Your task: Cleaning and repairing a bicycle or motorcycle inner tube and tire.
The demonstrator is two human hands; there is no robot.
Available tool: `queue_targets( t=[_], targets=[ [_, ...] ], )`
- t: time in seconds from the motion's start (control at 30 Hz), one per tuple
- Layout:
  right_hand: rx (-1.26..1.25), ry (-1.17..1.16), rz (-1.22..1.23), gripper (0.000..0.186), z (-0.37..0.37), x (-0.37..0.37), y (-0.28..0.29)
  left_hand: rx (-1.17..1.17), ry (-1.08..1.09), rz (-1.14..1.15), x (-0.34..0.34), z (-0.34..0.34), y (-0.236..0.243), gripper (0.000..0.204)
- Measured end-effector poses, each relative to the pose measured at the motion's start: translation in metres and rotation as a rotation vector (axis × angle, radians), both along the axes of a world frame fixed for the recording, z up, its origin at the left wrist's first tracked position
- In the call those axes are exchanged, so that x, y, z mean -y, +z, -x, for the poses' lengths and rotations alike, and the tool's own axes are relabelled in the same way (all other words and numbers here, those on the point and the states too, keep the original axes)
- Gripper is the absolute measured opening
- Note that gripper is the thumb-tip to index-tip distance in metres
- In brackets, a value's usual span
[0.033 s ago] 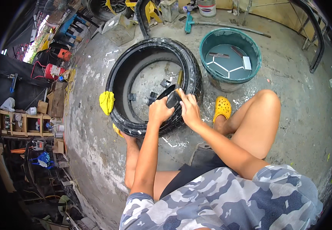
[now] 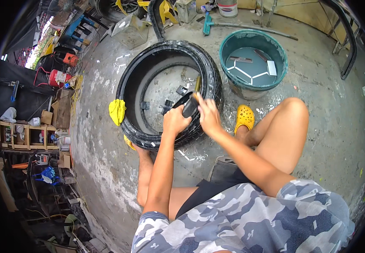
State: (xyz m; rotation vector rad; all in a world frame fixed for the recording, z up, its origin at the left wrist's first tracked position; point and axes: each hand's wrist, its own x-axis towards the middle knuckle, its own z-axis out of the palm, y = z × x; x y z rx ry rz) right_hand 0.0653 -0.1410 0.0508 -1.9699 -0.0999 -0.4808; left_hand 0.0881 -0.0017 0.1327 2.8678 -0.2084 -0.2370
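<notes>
A black tyre lies on its side on the floor between my legs. My left hand is closed at the tyre's near right rim, gripping a dark, curved, rubber-like piece. Just right of it, my right hand has its fingers bent against that piece. A small orange-brown tip shows at its fingertips; motion blur hides what it belongs to. Inside the tyre stands a brass-coloured rod-like thing, near several dark square patches.
A yellow cloth hangs on the tyre's left side. Right of the tyre stands a green bucket of water with strips and a white block in it. Behind lies a teal-headed squeegee or broom. Wooden shelves line the left.
The fingers of my right hand have shifted slightly and are more blurred. My left hand keeps its grip in nearly the same place.
</notes>
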Motion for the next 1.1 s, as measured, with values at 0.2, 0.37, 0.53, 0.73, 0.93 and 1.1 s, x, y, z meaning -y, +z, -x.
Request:
queue_targets(
  t=[0.2,0.37,0.53,0.73,0.93,1.1],
  targets=[
    [-0.132,-0.053,-0.033,0.044,-0.033,0.005,0.001,0.03,0.01,0.019,-0.001,-0.004,-0.002,0.037],
    [-0.167,-0.125,0.001,0.049,-0.011,0.002,0.002,0.004,0.033,0.037,0.003,-0.004,-0.003,0.035],
    [-0.179,-0.084,-0.031,0.053,0.009,-0.008,0.003,-0.012,0.03,0.026,-0.002,-0.005,0.001,0.037],
    [-0.266,-0.164,0.029,0.047,-0.029,0.007,-0.008,-0.015,0.023,0.019,0.011,-0.009,0.002,0.038],
    [-0.221,-0.121,-0.024,0.052,0.013,-0.011,0.005,-0.069,0.059,0.009,0.005,-0.002,0.008,0.038],
    [-0.425,-0.095,-0.362,0.047,-0.078,0.03,-0.035,-0.037,0.014,-0.01,0.006,-0.013,0.006,0.042]
  ],
)
